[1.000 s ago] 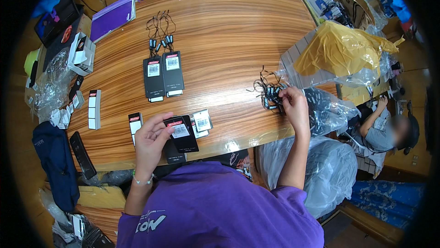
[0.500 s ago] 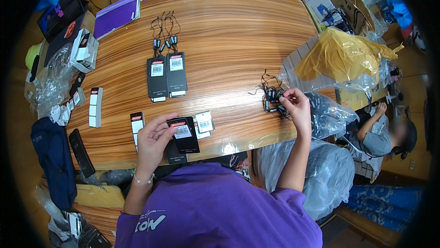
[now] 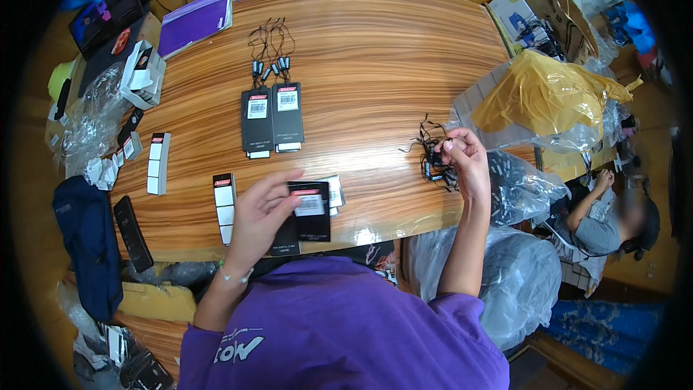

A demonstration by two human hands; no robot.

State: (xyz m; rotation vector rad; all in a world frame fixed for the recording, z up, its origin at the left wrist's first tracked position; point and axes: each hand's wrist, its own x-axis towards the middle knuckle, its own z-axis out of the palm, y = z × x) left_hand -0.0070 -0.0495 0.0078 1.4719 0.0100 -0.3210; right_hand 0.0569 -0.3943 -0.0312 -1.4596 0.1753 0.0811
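Note:
My left hand [image 3: 261, 220] is at the table's near edge, its thumb over the edge of a black hang tag [image 3: 315, 225] with a white barcode sticker and red strip. More black tags [image 3: 286, 240] lie under that hand, and small white-labelled cards [image 3: 335, 191] show just beyond. On the right, my right hand [image 3: 468, 163] pinches a black hang-tag string at its fingertips, over a tangled pile of black strings [image 3: 433, 168]. Two stacks of black stickered tags, a left stack [image 3: 256, 124] and a right stack [image 3: 288, 121], lie farther off with their strings [image 3: 271, 47] stretched away from me.
Label-sticker stacks lie at the left [image 3: 157, 166] and nearer me [image 3: 224, 209]. A phone [image 3: 133, 233] rests by the left edge. Yellow plastic [image 3: 545, 98] covers a box at the right, beside a clear bag [image 3: 523, 184]. Another person [image 3: 599, 209] sits far right.
My left hand has moved slightly right with the black tag, its fingers straightening. My right hand has lifted a little off the string pile. The whole view has shifted slightly.

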